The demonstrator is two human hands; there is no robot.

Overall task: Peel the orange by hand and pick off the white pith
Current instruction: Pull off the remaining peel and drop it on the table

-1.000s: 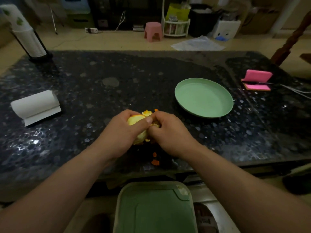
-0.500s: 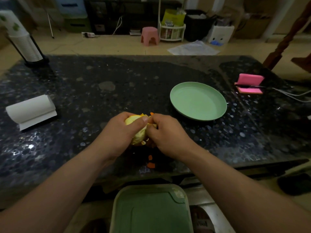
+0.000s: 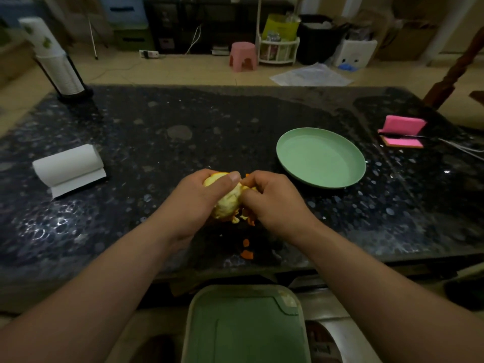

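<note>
The orange [image 3: 227, 203], mostly stripped to its pale pith, is held just above the dark speckled table [image 3: 183, 121]. My left hand [image 3: 199, 197] grips it from the left, thumb lying across its top. My right hand [image 3: 272, 200] is curled against its right side and pinches a strip of orange peel [image 3: 246, 217] that hangs below the fruit. Small peel scraps [image 3: 246, 254] lie on the table under my hands. The far side of the orange is hidden by my fingers.
An empty green plate [image 3: 320, 157] sits to the right. A paper towel roll [image 3: 68, 167] lies at the left, a cup stack [image 3: 53, 56] at the back left, a pink holder [image 3: 402, 131] at the right edge. A green bin lid [image 3: 243, 326] is below the table's front edge.
The orange has turned in my hands, showing more pale pith. My right hand's fingers have shifted along the fruit's right side. Both hands stay at the same spot.
</note>
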